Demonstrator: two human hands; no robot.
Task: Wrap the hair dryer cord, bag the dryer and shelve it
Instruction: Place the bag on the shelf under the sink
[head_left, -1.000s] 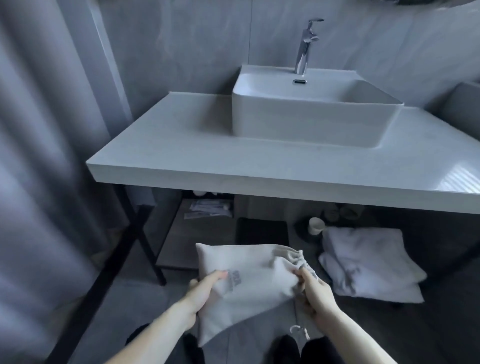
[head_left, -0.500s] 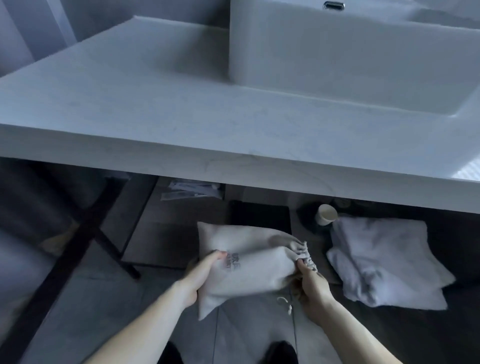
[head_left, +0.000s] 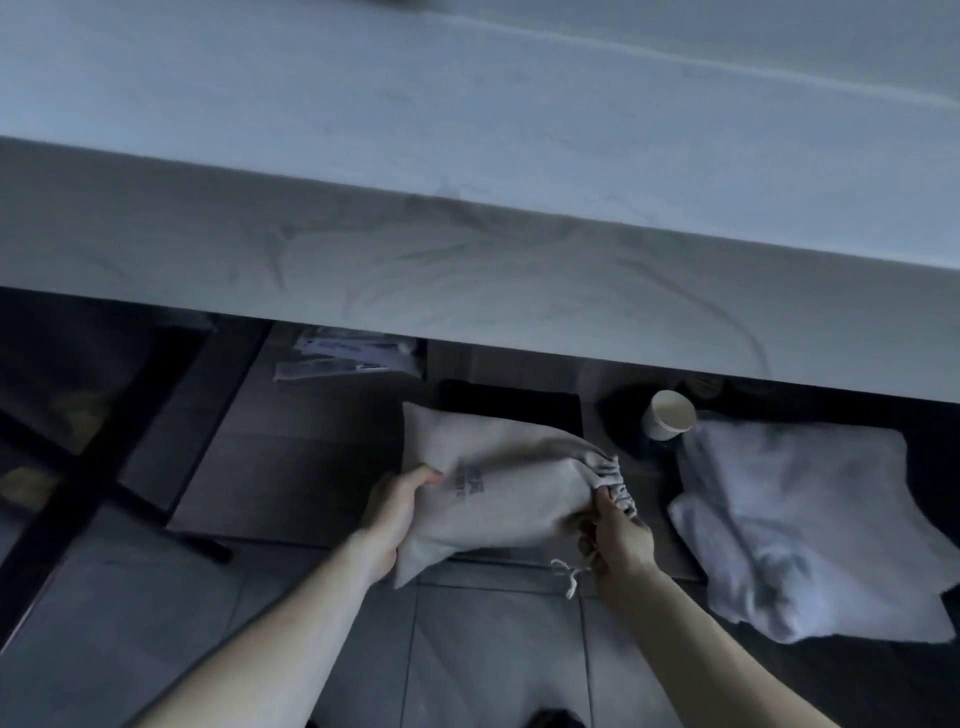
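1. Grey floor tiles (head_left: 483, 654) lie nearest me, under both of my bare forearms.
2. My left hand (head_left: 396, 512) has its grip closed on the left side of the drawstring bag (head_left: 498, 493), thumb on top beside the dark printed lettering.
3. My right hand (head_left: 618, 535) has its grip closed on the gathered mouth of the bag at its right end; the knotted drawstring end (head_left: 569, 576) hangs loose just below that hand.
4. I cannot see inside the cloth, so I cannot tell what fills it. The bag sits between my hands, over the front edge of the low shelf (head_left: 291, 483) under the worktop; whether it touches the shelf I cannot tell.
5. Right of the bag lie folded white towels (head_left: 800, 525).
6. Behind them, a paper cup (head_left: 667, 414) lies tilted, mouth toward me.
7. Further back on the left are flat packets (head_left: 348, 356).
8. Above everything runs the pale marbled worktop (head_left: 467, 249), its thick front edge filling the upper view.
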